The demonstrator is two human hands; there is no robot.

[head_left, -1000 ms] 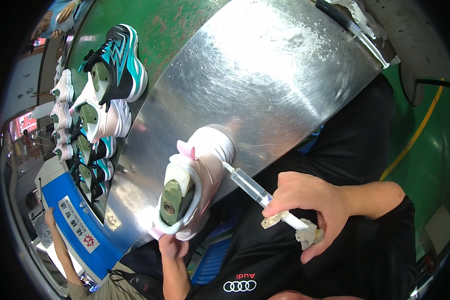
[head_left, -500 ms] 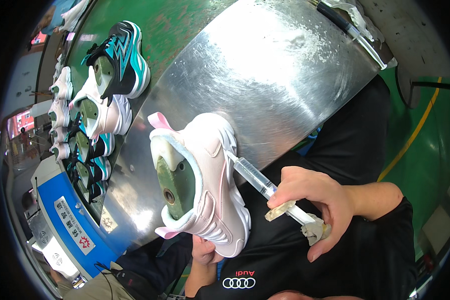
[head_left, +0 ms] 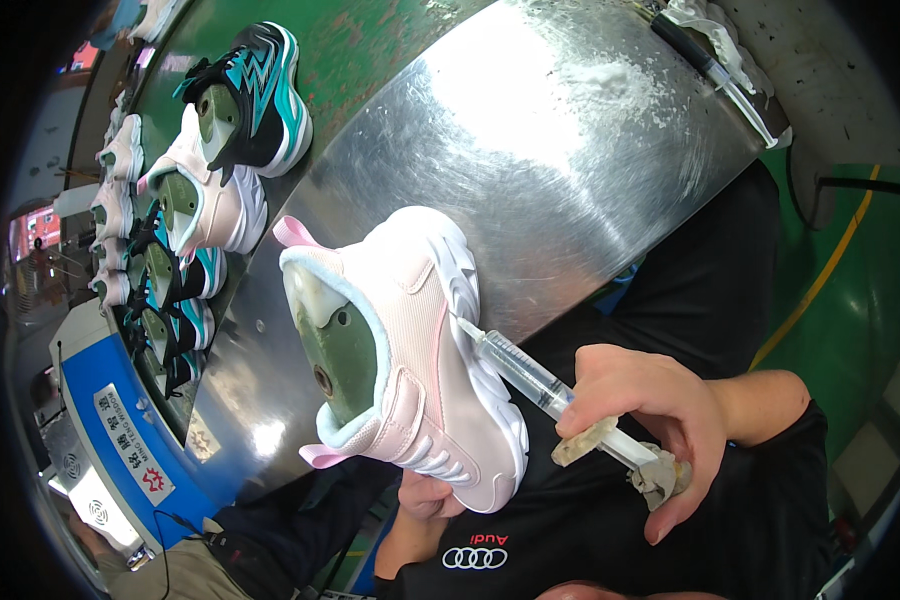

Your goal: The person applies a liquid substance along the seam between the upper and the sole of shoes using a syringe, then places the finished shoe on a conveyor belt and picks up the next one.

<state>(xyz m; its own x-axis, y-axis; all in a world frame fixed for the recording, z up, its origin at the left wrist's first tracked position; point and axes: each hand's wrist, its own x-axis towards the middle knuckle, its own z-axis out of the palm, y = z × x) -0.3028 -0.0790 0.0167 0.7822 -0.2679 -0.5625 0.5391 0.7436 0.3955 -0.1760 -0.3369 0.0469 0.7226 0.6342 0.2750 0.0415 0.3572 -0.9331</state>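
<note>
Table (head_left: pixel 570 200) of scratched, shiny metal fills the middle of the head view, ahead and left of the right hand (head_left: pixel 665 400). Past it lies a worn green surface (head_left: pixel 380 65); well left of the right fingers stand a black-and-teal shoe (head_left: pixel 270 95) and others in a row. Green floor (head_left: pixel 860 290) with a yellow line (head_left: pixel 820 272) shows right of them.

The pink shoe (head_left: pixel 415 335), white-soled with a green last (head_left: pixel 345 360) inside, reaches up from the left hand (head_left: pixel 427 496), whose fingers are closed on its toe from below, partly hidden. The right fingers are half curled about a clear syringe (head_left: pixel 525 372); its nozzle points away from them, its tip at the join of upper and sole, apparently touching.

A broad stretch of metal runs ahead of the right fingers to the far corner, where a dark syringe (head_left: pixel 680 40) lies. The near edge slants between fingers and table; the shoe's toe sits beyond it, over the black shirt (head_left: pixel 570 530).

Far left of the left fingers, a blue machine (head_left: pixel 195 490) bears a white label (head_left: pixel 135 440) with dark characters and a red emblem. Just below those fingers, the shirt carries a white ring emblem (head_left: pixel 474 558) and red lettering.
</note>
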